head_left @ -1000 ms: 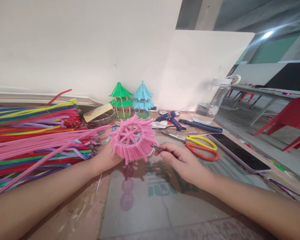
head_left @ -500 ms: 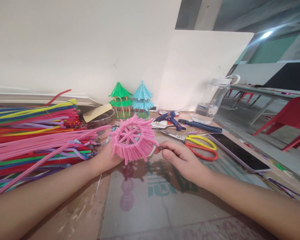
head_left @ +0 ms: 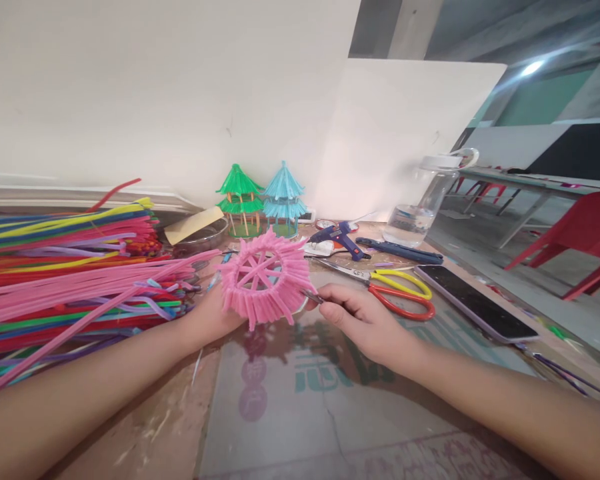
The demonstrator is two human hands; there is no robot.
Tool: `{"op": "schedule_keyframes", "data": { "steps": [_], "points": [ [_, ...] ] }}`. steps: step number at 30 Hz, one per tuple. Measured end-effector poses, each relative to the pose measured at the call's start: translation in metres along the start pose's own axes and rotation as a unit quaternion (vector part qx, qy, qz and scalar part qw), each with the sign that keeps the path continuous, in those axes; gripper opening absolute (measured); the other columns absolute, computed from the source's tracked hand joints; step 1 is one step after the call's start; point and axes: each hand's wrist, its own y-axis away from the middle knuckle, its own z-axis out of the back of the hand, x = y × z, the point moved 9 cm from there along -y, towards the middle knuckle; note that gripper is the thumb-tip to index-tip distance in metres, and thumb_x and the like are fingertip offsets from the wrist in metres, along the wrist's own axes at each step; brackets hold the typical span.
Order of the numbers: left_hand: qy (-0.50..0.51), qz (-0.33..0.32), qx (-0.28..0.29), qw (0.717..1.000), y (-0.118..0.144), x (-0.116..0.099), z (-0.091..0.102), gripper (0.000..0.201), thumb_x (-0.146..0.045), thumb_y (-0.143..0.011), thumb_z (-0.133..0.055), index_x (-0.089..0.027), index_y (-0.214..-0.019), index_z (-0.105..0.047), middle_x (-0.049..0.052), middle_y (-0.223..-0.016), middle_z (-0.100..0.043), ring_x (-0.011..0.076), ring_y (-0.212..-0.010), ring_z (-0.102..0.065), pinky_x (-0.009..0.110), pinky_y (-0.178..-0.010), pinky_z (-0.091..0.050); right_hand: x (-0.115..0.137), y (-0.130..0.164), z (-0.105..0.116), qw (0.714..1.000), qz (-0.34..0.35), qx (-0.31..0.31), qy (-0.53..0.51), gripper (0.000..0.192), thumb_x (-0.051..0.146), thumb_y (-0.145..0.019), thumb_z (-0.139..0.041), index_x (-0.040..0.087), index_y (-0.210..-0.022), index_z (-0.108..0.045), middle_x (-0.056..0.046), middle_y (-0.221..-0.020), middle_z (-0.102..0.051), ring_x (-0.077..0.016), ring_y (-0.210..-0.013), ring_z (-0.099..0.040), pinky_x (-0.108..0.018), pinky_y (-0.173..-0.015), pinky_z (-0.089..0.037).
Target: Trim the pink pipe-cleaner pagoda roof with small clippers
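Note:
A pink pipe-cleaner roof (head_left: pixel 283 292), a fringed ring with spokes across its round opening, is held up over the table. My left hand (head_left: pixel 219 313) is closed on it from behind and below; the ring hides its fingers. At the ring's right edge, my right hand (head_left: pixel 353 313) pinches a thin, dark metal tool (head_left: pixel 314 296) that looks like tweezers. Its tip meets the pink fringe there. Behind the ring stand two small two-tiered pavilions, one green (head_left: pixel 239 193) and one light blue (head_left: pixel 284 193).
Bundles of coloured pipe cleaners (head_left: pixel 70 293) cover the left side. Toward the right lie a glue gun (head_left: pixel 341 239), pliers (head_left: pixel 400 251), scissors (head_left: pixel 403 293) and a phone (head_left: pixel 475 303). A water bottle (head_left: pixel 415 203) stands behind them. A bowl (head_left: pixel 203 239) sits at the back left.
Both hands and the pink roof stay almost in place. The metal tool's tip has shifted slightly at the fringe's right edge, and the view has moved a little.

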Motion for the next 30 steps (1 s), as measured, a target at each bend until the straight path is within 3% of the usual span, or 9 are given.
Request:
{"op": "schedule_keyframes", "data": {
  "steps": [8, 21, 30],
  "points": [
    [-0.008, 0.018, 0.004, 1.0, 0.001, -0.003, 0.001, 0.048, -0.053, -0.085, -0.066, -0.018, -0.118, -0.066, 0.012, -0.126, -0.071, 0.033, -0.128, -0.058, 0.051, -0.115, -0.042, 0.001, -0.001, 0.003, 1.0, 0.01, -0.012, 0.0, 0.029, 0.037, -0.097, -0.05, 0.018, -0.092, -0.071, -0.006, -0.083, -0.071, -0.0195, -0.077, -0.063, -0.028, -0.069, -0.05],
    [-0.022, 0.024, -0.005, 0.999, 0.004, 0.008, 0.001, 0.042, -0.05, -0.085, -0.065, -0.02, -0.115, -0.067, 0.009, -0.11, -0.075, 0.0321, -0.123, -0.062, 0.051, -0.112, -0.046, 0.0, 0.0, 0.001, 1.0, -0.004, 0.004, -0.014, 0.04, 0.05, -0.098, -0.047, 0.017, -0.093, -0.069, -0.005, -0.081, -0.066, -0.0198, -0.075, -0.061, -0.029, -0.066, -0.048],
    [-0.023, 0.029, -0.004, 0.999, 0.005, 0.006, 0.002, 0.042, -0.05, -0.085, -0.066, -0.018, -0.112, -0.067, 0.01, -0.112, -0.075, 0.0324, -0.125, -0.06, 0.053, -0.113, -0.044, -0.003, -0.001, -0.001, 1.0, -0.007, 0.009, -0.021, 0.039, 0.049, -0.097, -0.048, 0.017, -0.093, -0.07, -0.006, -0.081, -0.066, -0.0203, -0.077, -0.061, -0.029, -0.066, -0.048]
  ]
}}
